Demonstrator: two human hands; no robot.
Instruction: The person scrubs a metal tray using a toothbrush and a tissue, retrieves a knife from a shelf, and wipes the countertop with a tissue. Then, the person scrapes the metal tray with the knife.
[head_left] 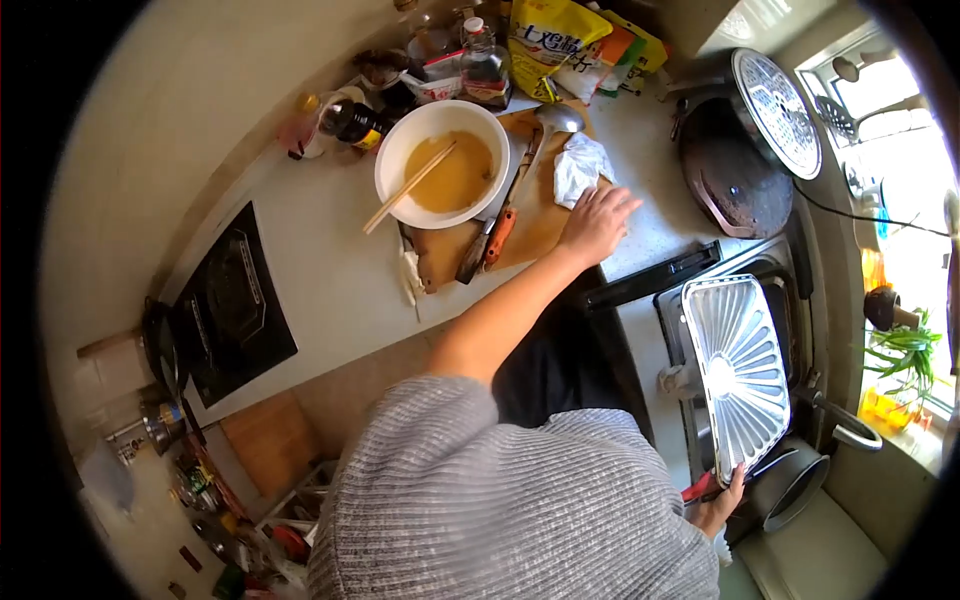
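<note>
My left hand (598, 225) reaches over the front corner of the counter with its fingers loosely apart, beside a crumpled white plastic bag (580, 168). Whether its fingertips touch the bag cannot be made out. At the lower right my right hand (718, 508) grips the near end of a shiny ribbed metal tray (740, 370), which is tilted over the sink area. A wooden cutting board (548, 225) lies left of my left hand, bearing a ladle (557, 120) and an orange-handled tool (500, 238). A white bowl (388, 165) of yellowish liquid has chopsticks (408, 190) across it.
A black cooktop (232, 305) is set into the counter at left. Bottles (486, 72) and a yellow food bag (548, 42) stand at the back. A dark pan (735, 175) with a perforated steamer plate (778, 112) sits at right, near the faucet (855, 432) and another pot (790, 487).
</note>
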